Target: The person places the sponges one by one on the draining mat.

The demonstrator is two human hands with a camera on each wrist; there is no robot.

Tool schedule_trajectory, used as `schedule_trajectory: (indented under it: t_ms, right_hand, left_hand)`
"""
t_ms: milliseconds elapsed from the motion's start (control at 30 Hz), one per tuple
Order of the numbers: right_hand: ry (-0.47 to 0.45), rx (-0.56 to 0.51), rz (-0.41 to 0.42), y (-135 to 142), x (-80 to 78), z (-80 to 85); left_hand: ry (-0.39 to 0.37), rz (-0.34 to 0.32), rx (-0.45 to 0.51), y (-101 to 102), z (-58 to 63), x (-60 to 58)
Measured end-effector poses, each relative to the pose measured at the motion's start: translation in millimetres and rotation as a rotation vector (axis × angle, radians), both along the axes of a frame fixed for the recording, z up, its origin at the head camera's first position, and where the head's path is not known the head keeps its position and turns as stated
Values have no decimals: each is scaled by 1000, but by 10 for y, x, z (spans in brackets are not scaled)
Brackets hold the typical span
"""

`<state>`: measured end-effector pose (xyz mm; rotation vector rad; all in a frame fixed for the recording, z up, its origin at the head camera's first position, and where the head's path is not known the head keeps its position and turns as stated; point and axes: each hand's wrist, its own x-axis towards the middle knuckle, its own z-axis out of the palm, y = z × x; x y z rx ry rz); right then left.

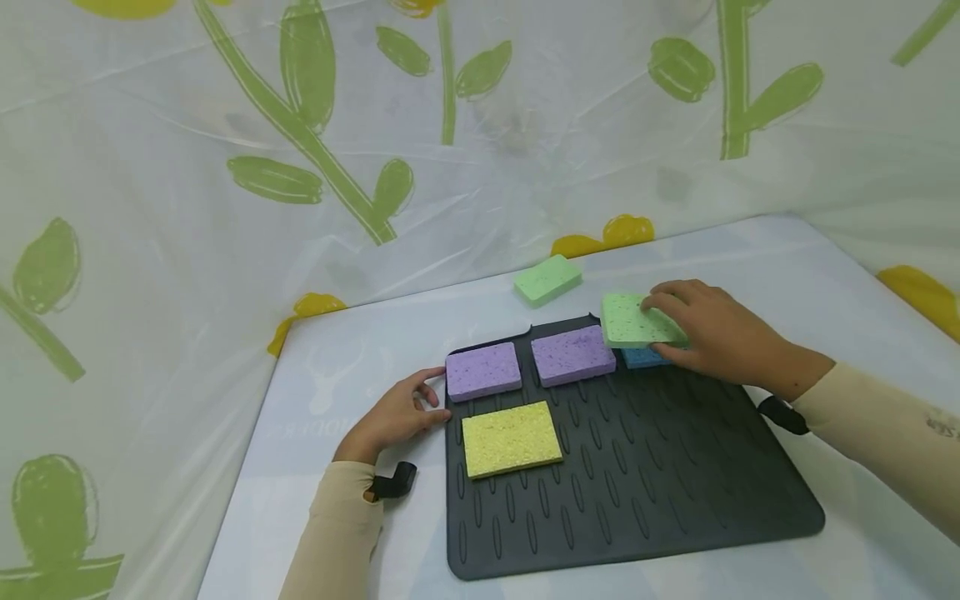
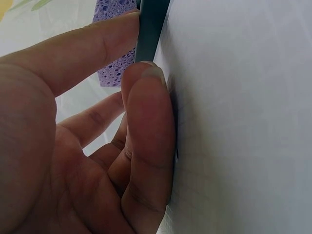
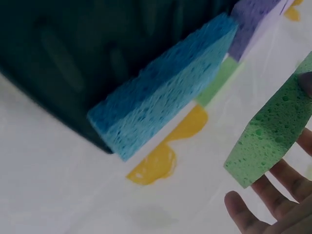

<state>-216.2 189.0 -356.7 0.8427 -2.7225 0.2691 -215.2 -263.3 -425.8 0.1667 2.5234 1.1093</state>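
My right hand (image 1: 701, 321) holds a light green sponge (image 1: 628, 321) above the far right part of the dark ribbed mat (image 1: 600, 492). Thumb and fingers pinch that sponge by its right part; the right wrist view shows it raised, apart from the blue sponge (image 3: 165, 87) on the mat. The blue sponge is mostly covered in the head view. At the mat's left edge, my left hand (image 1: 393, 421) touches the rim with its fingertips, beside a purple sponge (image 1: 483, 372). Another purple sponge (image 1: 573, 357) lies to its right, and a yellow sponge (image 1: 512, 439) in front.
A second light green sponge (image 1: 549, 281) lies on the white table (image 1: 315, 392) behind the mat. A white curtain (image 1: 150, 250) with leaf and flower prints hangs behind and to the left of the table.
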Motion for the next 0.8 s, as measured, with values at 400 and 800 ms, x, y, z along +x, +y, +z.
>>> schedule_trajectory:
  t_ms: [400,800]
  right_hand:
    - [21,42,103,-200,312,-108]
    - [-23,140,142,-369,476,-263]
  left_hand:
    - [11,-4,3,-16,15,-7]
    - [2,1,2,-6,2,-5]
